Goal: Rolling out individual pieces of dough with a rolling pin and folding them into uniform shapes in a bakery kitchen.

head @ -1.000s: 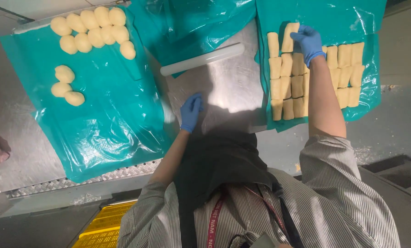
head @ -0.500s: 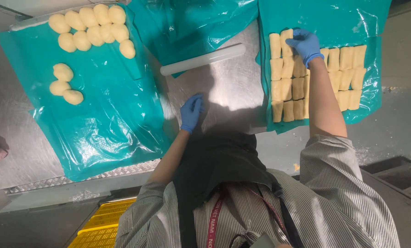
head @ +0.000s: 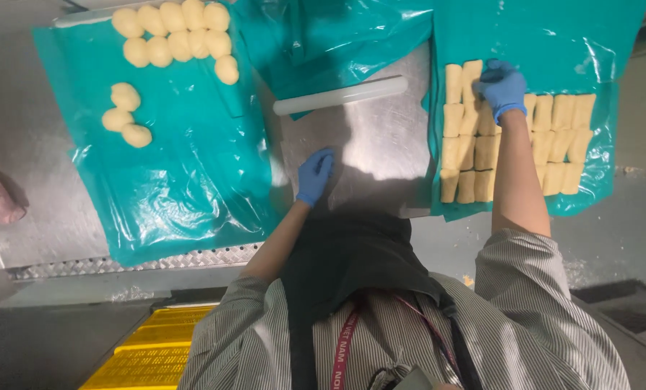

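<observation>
1. On the right green sheet, rows of oblong dough pieces lie side by side in a nearly full block. The right hand, in a blue glove, rests on the top of this block with fingers curled over one piece; whether it grips the piece or only touches it cannot be told.
2. On the bare metal counter between the sheets, the left hand, also in a blue glove, lies flat with fingers together and holds nothing.
3. On the left green sheet, round dough balls sit in a cluster at the far edge, with three more balls set apart nearer the person.
4. Judged progress: the oblong block appears well filled, while about a dozen balls keep their round form, so the work seems more than half done.
5. A white rolling pin lies across the counter just beyond the left hand, partly on a crumpled green sheet.
6. A yellow crate stands below the counter edge, well apart from the dough.
7. Nothing lies between either hand and the dough; the rolling pin is the only thing in the central working area.
</observation>
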